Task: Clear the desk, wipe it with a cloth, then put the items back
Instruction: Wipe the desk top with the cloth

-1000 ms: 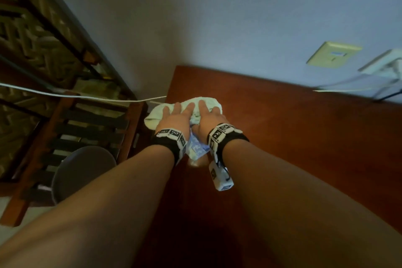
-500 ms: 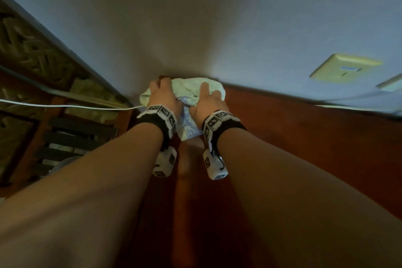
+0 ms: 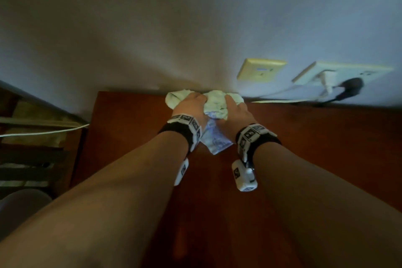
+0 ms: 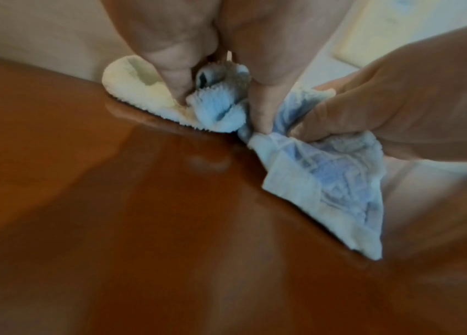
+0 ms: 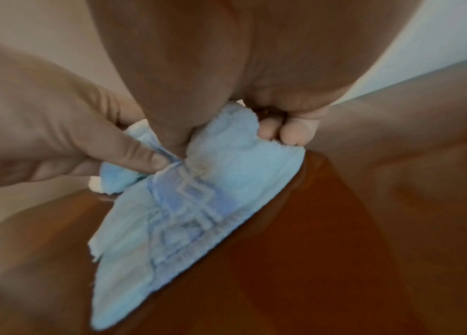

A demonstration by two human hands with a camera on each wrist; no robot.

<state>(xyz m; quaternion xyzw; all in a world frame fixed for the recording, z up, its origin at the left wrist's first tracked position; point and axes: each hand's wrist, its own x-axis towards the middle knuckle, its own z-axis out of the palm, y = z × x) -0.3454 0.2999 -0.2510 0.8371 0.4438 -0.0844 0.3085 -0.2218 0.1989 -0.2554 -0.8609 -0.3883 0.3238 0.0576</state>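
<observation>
Both forearms are bare to the wrist, with no sleeves in sight. Each wrist carries a black band (image 3: pixel 174 135) topped by a row of white square tiles printed with black fiducial-style patterns; the matching right wrist band (image 3: pixel 255 137) shows the same tiles wrapping round its upper edge. Below each band hangs a small white box-shaped module, also marked with black squares: the left module (image 3: pixel 181 171) is slim, the right module (image 3: pixel 243 177) blockier, with a short strap linking it to its band.

I see a cream switch plate (image 3: pixel 261 69) on the wall (image 3: pixel 152 28). Right of it, a socket (image 3: pixel 341 73) holds a white plug (image 3: pixel 326 80) and a black plug (image 3: pixel 350 88).
</observation>
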